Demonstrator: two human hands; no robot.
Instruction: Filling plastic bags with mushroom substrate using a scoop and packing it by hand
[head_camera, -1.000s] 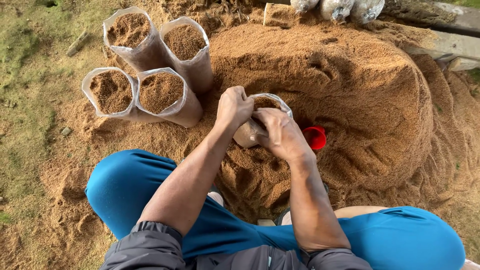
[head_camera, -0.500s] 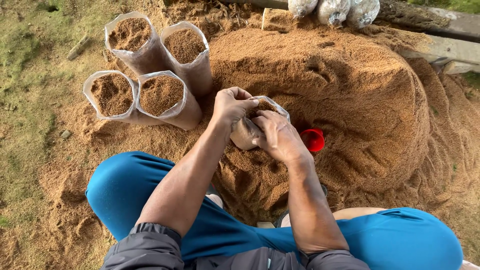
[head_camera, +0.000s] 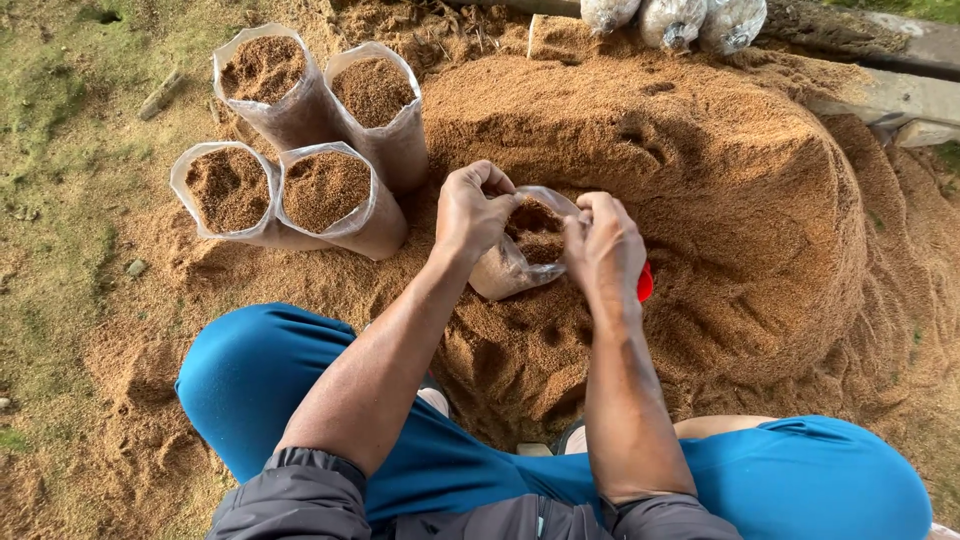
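Grip: I log my left hand (head_camera: 472, 212) closed on the near-left rim of a clear plastic bag (head_camera: 505, 272), fingers curled over the edge. My right hand (head_camera: 602, 248) is closed on the opposite rim, thumb and fingers pinching the plastic. Together the 2 hands hold the mouth of the bag open.

Item 1: the clear plastic bag, partly filled with brown sawdust, tilted with its mouth facing up and away from me. It sits against the near slope of the sawdust mound (head_camera: 700, 180), between my 2 hands, directly ahead of my knees.

Item 2: a small red object (head_camera: 645, 283), just beside my right hand and mostly hidden behind it. I cannot tell what it is.

Item 3: 4 filled bags standing upright to the left of the mound, in 2 pairs, all touching. Rear pair: rear-left bag (head_camera: 265, 75) and rear-right bag (head_camera: 375, 95). Front pair: front-left bag (head_camera: 225, 190) and front-right bag (head_camera: 325, 190). Each is open at the top and packed with sawdust close to the rim. The front-right bag stands near my left hand, not touching it.

Item 4: 3 tied clear sacks (head_camera: 670, 20) at the far edge, beyond the mound, beside a weathered plank (head_camera: 900, 95).

Item 5: my legs in blue trousers (head_camera: 250, 380), either side of the mound's foot; grey sleeves at the bottom edge.
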